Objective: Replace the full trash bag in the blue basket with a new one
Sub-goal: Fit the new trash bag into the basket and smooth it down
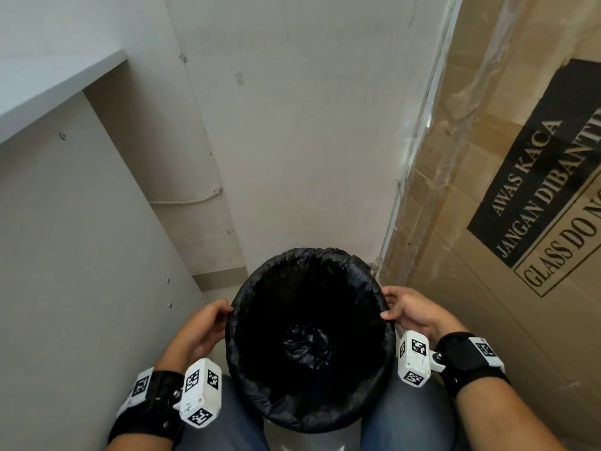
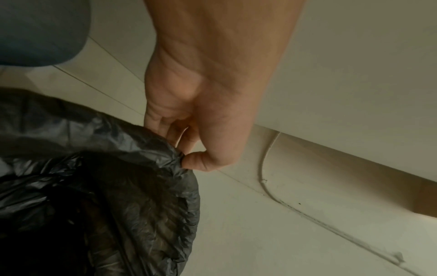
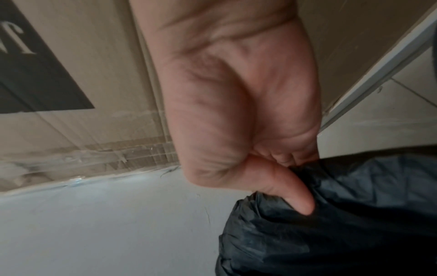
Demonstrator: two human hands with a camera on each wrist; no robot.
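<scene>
A black trash bag (image 1: 309, 320) lines the round basket between my knees, its edge folded over the rim so the basket's blue wall is hidden. A crumpled black bundle (image 1: 307, 345) lies at the bottom of the bag. My left hand (image 1: 208, 323) pinches the bag's edge (image 2: 175, 156) on the left side of the rim. My right hand (image 1: 406, 307) pinches the bag's edge (image 3: 305, 168) on the right side, thumb pressed on the plastic.
A large cardboard box (image 1: 504, 190) marked glass stands close on the right. A white cabinet side (image 1: 81, 255) and shelf (image 1: 48, 83) close off the left. The wall (image 1: 292, 125) lies just behind the basket, a thin cable (image 2: 267, 168) along its base. Tiled floor (image 3: 94, 224) surrounds the basket.
</scene>
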